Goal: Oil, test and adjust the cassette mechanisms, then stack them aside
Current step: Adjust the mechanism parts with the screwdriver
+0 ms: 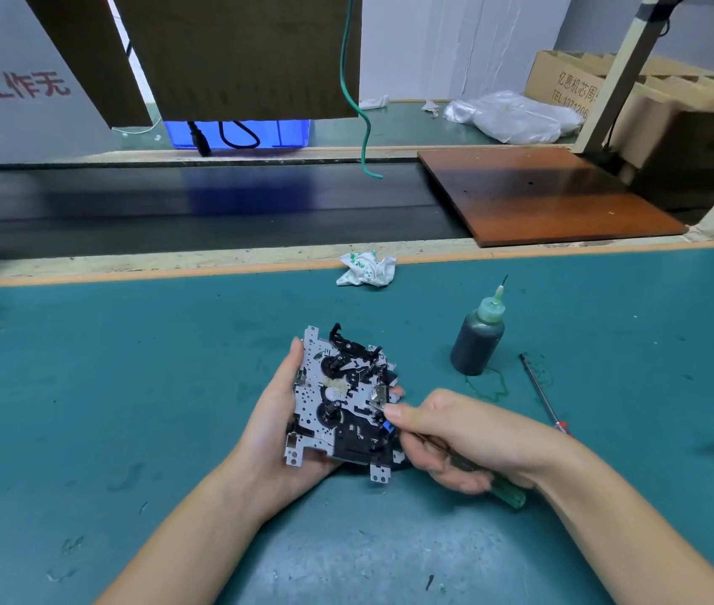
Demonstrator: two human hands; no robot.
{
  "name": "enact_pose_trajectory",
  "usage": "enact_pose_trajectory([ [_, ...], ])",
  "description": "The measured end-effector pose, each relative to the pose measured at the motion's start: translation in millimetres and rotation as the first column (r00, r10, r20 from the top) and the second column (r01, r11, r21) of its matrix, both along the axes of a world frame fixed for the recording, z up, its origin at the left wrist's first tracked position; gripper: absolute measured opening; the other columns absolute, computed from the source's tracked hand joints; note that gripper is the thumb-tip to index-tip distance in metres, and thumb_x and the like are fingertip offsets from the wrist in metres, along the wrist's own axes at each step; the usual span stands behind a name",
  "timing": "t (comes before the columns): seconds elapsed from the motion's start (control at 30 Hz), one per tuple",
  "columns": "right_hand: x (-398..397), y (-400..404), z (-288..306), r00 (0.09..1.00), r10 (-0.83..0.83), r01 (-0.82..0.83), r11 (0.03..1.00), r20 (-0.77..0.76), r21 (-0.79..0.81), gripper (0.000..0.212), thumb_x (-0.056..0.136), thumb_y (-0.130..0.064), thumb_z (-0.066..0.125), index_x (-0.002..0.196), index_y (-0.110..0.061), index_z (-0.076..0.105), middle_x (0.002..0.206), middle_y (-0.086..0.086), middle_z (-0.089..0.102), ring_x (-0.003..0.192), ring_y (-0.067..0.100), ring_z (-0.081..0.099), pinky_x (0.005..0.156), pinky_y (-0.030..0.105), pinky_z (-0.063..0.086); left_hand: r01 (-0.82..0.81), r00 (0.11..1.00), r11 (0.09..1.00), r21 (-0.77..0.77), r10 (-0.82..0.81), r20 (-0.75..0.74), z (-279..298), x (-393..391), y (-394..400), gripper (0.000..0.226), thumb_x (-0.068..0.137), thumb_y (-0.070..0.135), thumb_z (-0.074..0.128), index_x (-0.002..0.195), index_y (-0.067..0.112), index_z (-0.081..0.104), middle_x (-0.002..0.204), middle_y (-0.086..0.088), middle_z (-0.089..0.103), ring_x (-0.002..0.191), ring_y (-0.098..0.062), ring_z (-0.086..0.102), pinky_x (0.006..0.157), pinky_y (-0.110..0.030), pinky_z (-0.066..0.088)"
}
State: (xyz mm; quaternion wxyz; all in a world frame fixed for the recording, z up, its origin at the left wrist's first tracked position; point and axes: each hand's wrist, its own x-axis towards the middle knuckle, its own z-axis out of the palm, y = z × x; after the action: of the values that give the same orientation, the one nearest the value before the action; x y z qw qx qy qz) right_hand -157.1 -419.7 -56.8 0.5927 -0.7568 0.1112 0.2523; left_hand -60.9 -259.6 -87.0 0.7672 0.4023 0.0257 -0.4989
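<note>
The person holds one silver metal cassette mechanism with black plastic gears (pixel 344 397) above the middle of the green bench mat (pixel 128 386), nearer to its front edge. The left hand (pixel 278 430) carries it from below, the palm under the plate and the thumb curled along its left edge, so it lies tilted up toward the person. The right hand (pixel 462 438) has its fingers closed around a thin screwdriver with a clear green handle (pixel 505 491); the shaft runs under the fingers toward the right side of the mechanism, beside a small blue part. The tip itself is hidden, so I cannot tell whether it sits in a screw.

To me this looks like the adjusting step, not the oiling. The dark plastic oil bottle with a pale green needle cap (pixel 479 338) stands upright on the mat, to the right of the mechanism and apart from both hands, and a second slim screwdriver with a red handle (pixel 543 393) lies just beyond it. A crumpled white tissue (pixel 366 268) lies at the back edge.

The next move probably needs a small, careful turn, with the left hand keeping the plate steady.
</note>
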Motion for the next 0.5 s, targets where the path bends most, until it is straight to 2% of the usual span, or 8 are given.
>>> enact_pose_trajectory([
  [0.1,2.6,-2.0,1.9,1.0,-0.001,0.002,1.0,-0.013,0.025,0.062,0.1,-0.038,0.036,0.042,-0.018,0.039,0.028,-0.002,0.025,0.027,0.009,0.017,0.035,0.015,0.015,-0.016,1.0,1.0,0.014,0.016,0.011,0.6,-1.8,-0.9,0.071,0.088,0.064,0.035,0.095,0.007,0.077,0.111,-0.022,0.068,0.098,-0.03,0.069,0.078,-0.038,0.056],
  [0.27,3.8,-3.8,5.2,0.998,0.055,-0.055,0.998,-0.041,0.021,0.067,0.1,-0.041,0.036,0.036,-0.022,0.036,0.028,-0.003,0.021,0.027,0.009,0.015,0.036,0.016,0.012,-0.032,0.998,0.999,0.041,0.03,0.048,2.0,-4.4,-1.7,0.07,0.09,0.063,0.034,0.097,0.007,0.076,0.113,-0.022,0.067,0.098,-0.03,0.069,0.082,-0.039,0.054],
  [0.5,1.9,-2.6,2.5,0.997,0.066,-0.063,0.993,0.027,-0.104,0.063,0.101,-0.041,0.035,0.043,-0.016,0.037,0.027,-0.002,0.025,0.029,0.011,0.018,0.037,0.018,0.019,-0.054,0.997,0.996,0.072,0.05,0.063,5.0,-6.3,-1.6,0.071,0.091,0.063,0.034,0.101,0.005,0.074,0.113,-0.024,0.066,0.099,-0.032,0.068,0.084,-0.042,0.049],
])
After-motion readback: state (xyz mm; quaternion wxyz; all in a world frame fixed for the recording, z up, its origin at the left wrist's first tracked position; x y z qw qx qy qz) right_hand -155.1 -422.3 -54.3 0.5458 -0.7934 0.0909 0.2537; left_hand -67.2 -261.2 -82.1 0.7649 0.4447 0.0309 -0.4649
